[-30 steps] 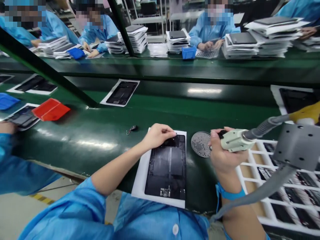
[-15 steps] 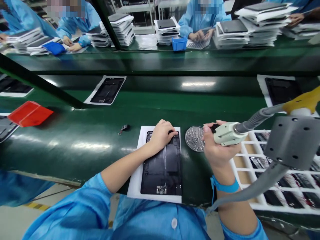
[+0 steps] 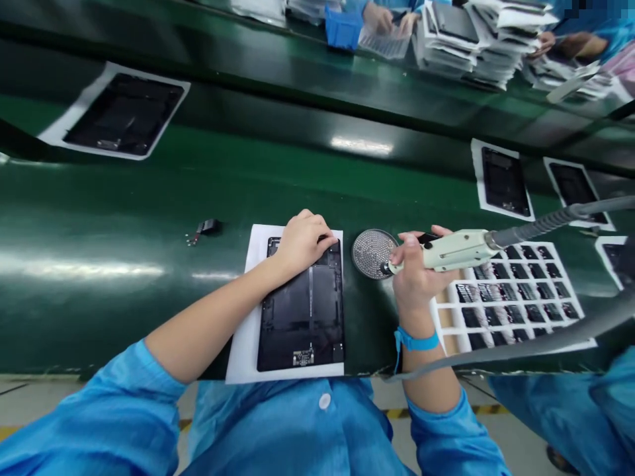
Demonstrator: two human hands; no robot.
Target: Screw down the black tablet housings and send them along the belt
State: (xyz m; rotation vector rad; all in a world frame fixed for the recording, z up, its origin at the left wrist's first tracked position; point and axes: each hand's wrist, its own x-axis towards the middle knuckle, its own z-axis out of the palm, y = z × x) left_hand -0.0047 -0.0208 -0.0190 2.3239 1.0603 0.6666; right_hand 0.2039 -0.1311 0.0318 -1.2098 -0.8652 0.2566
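Observation:
A dark tablet back housing [image 3: 288,301] lies on a white sheet [image 3: 243,330] in front of me, a small circuit board [image 3: 303,357] at its near edge. My left hand [image 3: 301,243] rests over the housing's far end, fingers curled and pressed together near the far right corner; whatever they pinch is hidden. In my right hand [image 3: 417,274] is a pale electric screwdriver [image 3: 459,249], held almost level and pointing left. Its tip is at the right side of a round perforated screw plate [image 3: 372,254]. A blue wrist strap [image 3: 419,342] circles my right wrist.
Right of me stands a white compartment tray [image 3: 449,317] of small dark parts, the grey screwdriver cable [image 3: 496,354] crossing it. A small black part with wires [image 3: 207,227] lies left. Other housings [image 3: 126,114] lie on sheets farther back. Co-workers' hands [image 3: 389,18] show across the bench.
My view has tilted down and turned. The screwdriver now points left with its tip at the screw plate. My left hand stays at the housing's far end.

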